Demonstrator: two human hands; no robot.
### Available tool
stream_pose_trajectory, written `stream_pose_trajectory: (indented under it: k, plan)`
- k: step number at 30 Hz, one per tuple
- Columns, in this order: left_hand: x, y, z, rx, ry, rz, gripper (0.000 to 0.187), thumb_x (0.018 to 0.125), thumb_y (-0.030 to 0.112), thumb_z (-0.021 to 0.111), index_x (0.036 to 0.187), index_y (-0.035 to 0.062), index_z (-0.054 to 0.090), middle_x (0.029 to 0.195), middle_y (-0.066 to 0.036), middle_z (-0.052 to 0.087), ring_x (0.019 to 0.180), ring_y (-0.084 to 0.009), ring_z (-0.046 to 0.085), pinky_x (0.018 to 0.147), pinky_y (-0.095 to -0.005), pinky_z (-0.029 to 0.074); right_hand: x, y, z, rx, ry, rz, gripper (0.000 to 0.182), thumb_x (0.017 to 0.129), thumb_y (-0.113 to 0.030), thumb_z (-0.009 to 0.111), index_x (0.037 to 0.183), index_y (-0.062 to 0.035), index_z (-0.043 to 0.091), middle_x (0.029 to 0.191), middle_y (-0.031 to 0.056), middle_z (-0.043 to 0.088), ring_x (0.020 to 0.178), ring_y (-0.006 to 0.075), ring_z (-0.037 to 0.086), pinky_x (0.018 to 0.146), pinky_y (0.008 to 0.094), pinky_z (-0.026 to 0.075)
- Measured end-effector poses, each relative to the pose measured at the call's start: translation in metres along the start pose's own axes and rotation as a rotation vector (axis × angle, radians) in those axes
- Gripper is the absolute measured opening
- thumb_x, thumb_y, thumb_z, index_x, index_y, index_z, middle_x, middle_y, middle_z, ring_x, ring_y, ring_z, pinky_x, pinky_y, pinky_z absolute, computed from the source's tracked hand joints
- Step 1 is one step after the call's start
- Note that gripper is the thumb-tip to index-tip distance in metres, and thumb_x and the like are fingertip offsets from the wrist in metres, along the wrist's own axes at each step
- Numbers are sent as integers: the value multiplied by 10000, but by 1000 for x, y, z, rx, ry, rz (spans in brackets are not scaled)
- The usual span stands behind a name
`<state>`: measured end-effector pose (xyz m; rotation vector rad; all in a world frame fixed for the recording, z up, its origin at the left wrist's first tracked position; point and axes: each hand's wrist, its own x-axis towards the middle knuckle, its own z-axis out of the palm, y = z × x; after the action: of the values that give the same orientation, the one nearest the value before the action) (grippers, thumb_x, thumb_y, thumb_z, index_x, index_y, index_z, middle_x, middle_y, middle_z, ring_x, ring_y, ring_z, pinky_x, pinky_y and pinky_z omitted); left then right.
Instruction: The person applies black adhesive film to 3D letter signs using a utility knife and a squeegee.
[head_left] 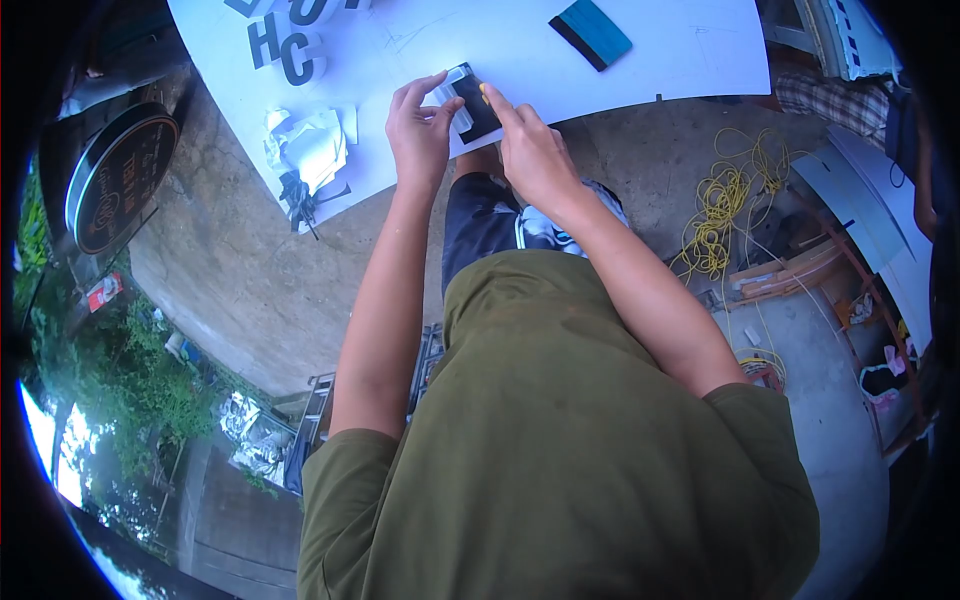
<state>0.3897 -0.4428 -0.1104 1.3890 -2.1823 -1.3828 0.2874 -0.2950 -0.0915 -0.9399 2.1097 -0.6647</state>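
My left hand (418,132) is closed on a small clear and white piece (459,118) near the table's front edge, its thumb and fingertips pressed round it. Under and beside that piece lies a dark flat rectangular piece (477,112) on the white table (650,65). To the right, my right hand (532,150) is closed on a small yellow tool (484,92), whose tip shows by the index finger over the dark piece. Most of the tool is hidden in the hand.
Dark-faced letters (297,58) stand at the table's back left. Crumpled white paper (312,150) lies at the left corner, a teal squeegee (591,34) at the back right. Yellow cable (712,225) is coiled on the floor at right. A round sign (122,178) stands at left.
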Motion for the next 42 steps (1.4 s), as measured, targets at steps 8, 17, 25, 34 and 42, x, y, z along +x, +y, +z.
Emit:
stream_pose_trajectory:
  k: [8,17,25,34,42]
  plan:
    - [0,3,0,12,8,-12,445,884,133,892,1311,110,769,1289,-113,711,858,-159,757,761,-296,602,-6,-3,-1,5,-19,12,704,986,-29,572,1661,-109,388,1162,284,657,939,510,727,859,582,586]
    - [-1,2,1,13,14,-13,432,884,137,894,1298,103,772,1284,-111,704,858,-151,754,761,-299,602,-12,-4,-3,-16,-29,24,700,990,-25,576,1660,-107,392,1150,272,653,915,493,731,839,561,595]
    - [-6,-6,12,17,80,-63,518,926,190,869,1368,46,640,1210,-172,639,861,-214,746,751,-340,605,-24,-6,-12,121,168,-34,671,1017,-25,575,1656,-143,408,1098,234,646,892,450,710,810,543,590]
    - [-16,-1,-7,196,47,50,584,912,235,874,1424,109,624,1212,-171,625,987,-291,697,864,-406,576,-27,8,-30,133,160,-24,649,1026,-34,576,1640,-189,436,1106,192,663,936,430,712,842,548,580]
    - [1,-3,-4,44,-64,35,543,857,72,865,1372,118,703,1264,-143,734,984,-267,735,876,-401,602,-28,20,-38,29,30,-88,600,1034,-57,576,1608,-204,481,1142,199,698,929,450,731,850,547,596]
